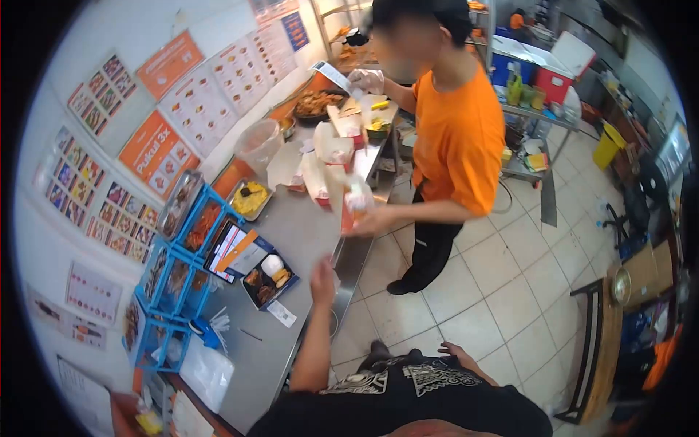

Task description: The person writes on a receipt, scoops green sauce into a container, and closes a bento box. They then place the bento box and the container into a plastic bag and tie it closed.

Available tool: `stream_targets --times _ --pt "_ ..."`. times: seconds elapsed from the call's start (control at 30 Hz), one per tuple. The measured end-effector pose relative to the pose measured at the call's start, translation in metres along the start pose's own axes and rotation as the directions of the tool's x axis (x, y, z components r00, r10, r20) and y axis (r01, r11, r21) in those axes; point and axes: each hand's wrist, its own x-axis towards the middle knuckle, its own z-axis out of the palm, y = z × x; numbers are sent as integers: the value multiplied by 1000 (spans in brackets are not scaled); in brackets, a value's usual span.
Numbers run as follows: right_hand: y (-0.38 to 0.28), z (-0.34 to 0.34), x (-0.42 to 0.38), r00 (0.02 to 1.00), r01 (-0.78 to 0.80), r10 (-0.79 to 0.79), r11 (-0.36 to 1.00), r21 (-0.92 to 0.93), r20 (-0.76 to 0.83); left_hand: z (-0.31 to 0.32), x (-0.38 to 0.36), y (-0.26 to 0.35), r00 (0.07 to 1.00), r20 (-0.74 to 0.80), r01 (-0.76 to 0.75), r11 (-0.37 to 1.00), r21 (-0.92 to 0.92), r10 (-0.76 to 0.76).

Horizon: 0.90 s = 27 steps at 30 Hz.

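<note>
My left hand [321,282] is raised at the edge of the steel table [256,357]; its fingers are blurred, and whether they hold anything cannot be made out. Closest to it is an open box of food [268,281] with a white mound and dark pieces, and a printed slip [281,315] at its corner. Down by my side over the floor, my right hand [457,352] shows a few fingers apart and holds nothing visible. Across the table, a person in an orange shirt [460,138] has one hand at a white and red carton [355,200].
Blue crates [173,273] of packets and a stapler [204,332] line the wall side. Several open cartons [318,175], a yellow food tray [250,198] and a dark pan [319,105] stand farther along. A wooden bench [598,357] is at the right.
</note>
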Motion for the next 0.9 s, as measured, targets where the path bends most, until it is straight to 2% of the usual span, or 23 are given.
stream_targets --times 0.03,0.07,0.1,0.13,0.17,0.23,0.3,0.33,0.4,0.43,0.5,0.53,0.6,0.63,0.67,0.7,0.73,0.8,0.87,0.9 --pt "-5 -5 13 999 -32 32 999 -18 -2 -6 42 35 983 -150 -122 987 -107 106" --pt "-11 -9 26 998 -64 64 997 -36 -5 -22 75 75 934 -295 -236 968 -80 203" --pt "-5 -16 41 1000 3 0 991 133 -28 -41 108 100 845 -412 -381 924 -15 342" --pt "-11 -28 53 996 75 -60 954 289 -62 -63 134 124 819 -450 -390 921 17 355" --pt "-23 -31 56 994 68 -37 952 300 -106 -73 160 148 848 -469 -333 936 -110 247" --pt "-25 -46 80 985 141 -108 951 274 -133 -102 212 145 948 -251 -208 978 -22 196" --pt "-42 -54 89 981 129 -94 970 206 -171 -102 233 148 1000 -13 15 999 -50 -16" --pt "-55 -56 95 980 122 -89 975 184 -180 -96 240 132 999 -28 31 998 -62 -33" --pt "-78 -62 106 977 115 -84 982 150 -196 -83 252 89 988 98 100 972 213 -123" --pt "-84 -60 105 976 109 -79 984 141 -201 -81 246 75 985 94 124 970 211 -146" --pt "-96 -61 105 974 97 -70 988 118 -216 -73 229 52 999 33 -27 805 593 9" --pt "-102 -61 105 973 92 -65 990 110 -224 -69 234 42 999 45 -16 808 588 -13" --pt "-116 -57 109 971 69 -54 996 55 -235 -78 226 17 938 87 243 817 524 -335" --pt "-137 -55 121 975 75 -69 997 19 -210 -81 217 -16 971 48 178 841 512 -235" --pt "-148 -58 130 976 82 -80 997 -1 -203 -88 230 -24 976 -9 193 849 492 -217" --pt "-155 -65 130 974 76 -80 997 -26 -212 -80 233 -32 990 -31 135 848 513 -138" --pt "-154 -66 127 973 61 -71 997 -51 -219 -77 210 -36 994 -18 101 827 553 -109" --pt "-166 -68 128 971 51 -72 994 -93 -229 -77 204 -13 993 -99 105 869 483 -65" --pt "-175 -68 127 969 48 -77 991 -128 -233 -79 192 -4 988 -152 45 947 317 4" --pt "-181 -66 130 969 49 -84 987 -151 -233 -77 185 7 989 -141 64 972 227 -32"
